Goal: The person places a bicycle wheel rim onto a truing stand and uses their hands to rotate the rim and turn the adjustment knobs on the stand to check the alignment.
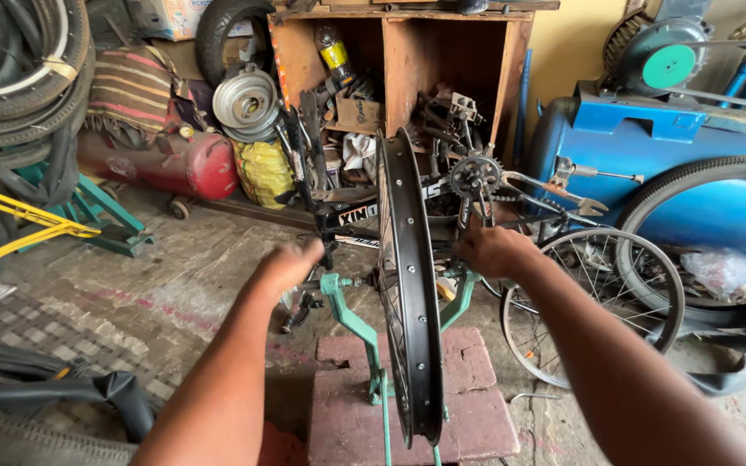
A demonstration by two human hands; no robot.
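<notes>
As both hands [291,263] [489,250] flank the black rim [407,285], yellow sack [265,173] behind

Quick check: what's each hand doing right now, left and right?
Left hand: closed at the axle end on the left side of the green stand; held item unclear.
Right hand: closed beside the black rim; held item unclear.

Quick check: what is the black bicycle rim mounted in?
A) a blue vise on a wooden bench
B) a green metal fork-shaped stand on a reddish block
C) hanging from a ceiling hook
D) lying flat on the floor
B: the black bicycle rim stands upright between the arms of the green metal fork-shaped stand, which sits on the reddish block.
</notes>
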